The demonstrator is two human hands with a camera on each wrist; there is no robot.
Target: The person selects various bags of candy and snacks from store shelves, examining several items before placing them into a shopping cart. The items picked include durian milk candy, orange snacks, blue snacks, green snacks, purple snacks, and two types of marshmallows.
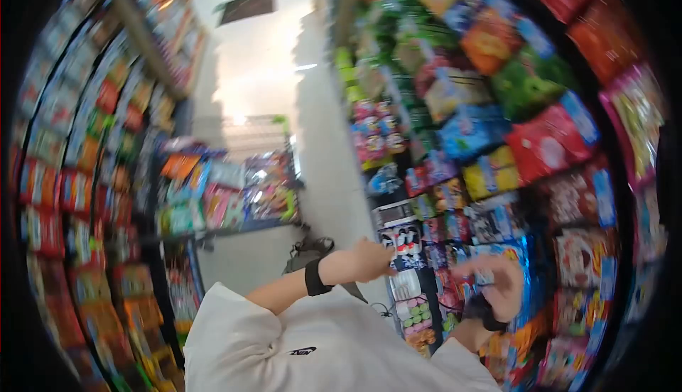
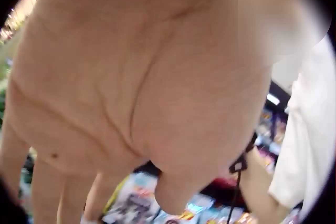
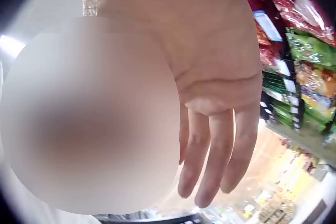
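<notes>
My left hand (image 1: 369,260) reaches across in front of the white shirt, close to small black-and-white packs (image 1: 405,239) at the shelf's near edge. In the left wrist view its palm (image 2: 115,87) fills most of the picture, fingers pointing down and nothing held. Farther right, my right hand (image 1: 499,283) hovers over the snack shelf, bent at the wrist near blue shiny bags (image 1: 524,260). The right wrist view has its palm (image 3: 215,50) with fingers (image 3: 220,140) loosely extended and slightly apart. That hand holds nothing either; a blurred patch hides its thumb side.
Tiered shelves of bagged snacks rise on the right, with a red bag (image 1: 550,143) and a yellow bag (image 1: 491,172). A bin of colourful packets (image 1: 227,193) stands in the aisle ahead. More packed shelves (image 1: 78,186) line the left. Shiny pale floor (image 1: 259,79) runs between.
</notes>
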